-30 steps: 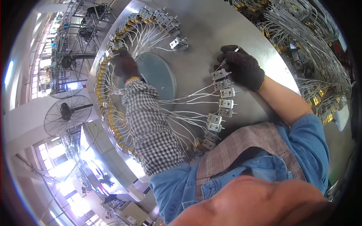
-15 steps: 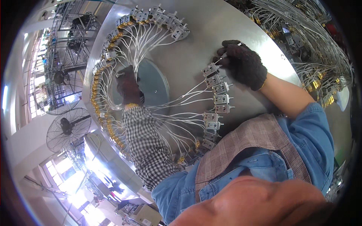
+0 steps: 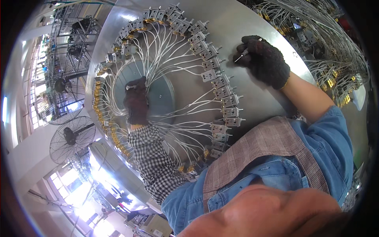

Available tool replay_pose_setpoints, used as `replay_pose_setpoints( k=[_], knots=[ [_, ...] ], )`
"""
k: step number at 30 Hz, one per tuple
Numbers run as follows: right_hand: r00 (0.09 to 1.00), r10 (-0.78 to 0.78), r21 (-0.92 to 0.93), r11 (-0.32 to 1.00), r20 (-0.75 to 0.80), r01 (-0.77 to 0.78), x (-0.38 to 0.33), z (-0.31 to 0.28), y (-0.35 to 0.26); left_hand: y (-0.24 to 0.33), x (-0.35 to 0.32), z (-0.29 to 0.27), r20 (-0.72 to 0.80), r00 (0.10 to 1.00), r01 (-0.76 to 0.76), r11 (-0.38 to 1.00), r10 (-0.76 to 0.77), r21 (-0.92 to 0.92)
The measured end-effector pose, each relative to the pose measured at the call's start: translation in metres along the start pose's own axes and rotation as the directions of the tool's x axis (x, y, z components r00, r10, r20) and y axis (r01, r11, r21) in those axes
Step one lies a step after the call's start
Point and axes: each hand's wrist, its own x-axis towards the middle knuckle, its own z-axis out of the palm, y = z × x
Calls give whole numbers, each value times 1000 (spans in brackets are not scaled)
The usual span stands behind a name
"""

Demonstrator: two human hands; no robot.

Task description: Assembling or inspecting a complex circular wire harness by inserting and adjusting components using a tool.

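On a round metal table, small silver metal blocks (image 3: 221,81) with short shafts stand in a curved row. White wires (image 3: 181,57) run from them toward the centre. My left hand (image 3: 136,103), in a dark knitted glove, is closed over the gathered wires above a grey disc (image 3: 167,93); a small shiny metal bit shows at its fingers. My right hand (image 3: 264,60), gloved too, is closed round a slim tool with a thin metal tip (image 3: 238,59), which looks like a small screwdriver. The tip is apart from the blocks, just right of the row.
Brass-coloured terminals (image 3: 97,103) line the ring's left side. Bundles of white wires with metal parts (image 3: 316,29) lie beyond the table's right edge. Two large fans (image 3: 70,135) stand off to the left. The bare tabletop (image 3: 225,19) shows beyond the blocks.
The ring of blocks and wires has shifted round, so blocks now fill the earlier gap at the upper right. My right hand and its tool have drawn back from the row.
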Motion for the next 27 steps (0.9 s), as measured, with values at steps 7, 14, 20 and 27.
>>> replay_pose_setpoints(
  k=[7,14,20,27],
  knots=[
    [997,75,-110,991,31,-71,3,-11,-9,21,5,7,-216,964,-41,717,-154,-696],
    [988,97,-143,986,116,-80,-6,5,-18,113,-66,34,202,976,172,-271,-85,-947],
    [992,120,-283,951,-39,-126,-11,22,-12,144,-83,55,281,958,226,-439,-63,-869],
    [992,124,-235,965,13,-117,-8,16,-6,135,-84,73,179,980,197,-521,84,-830]
  ],
)
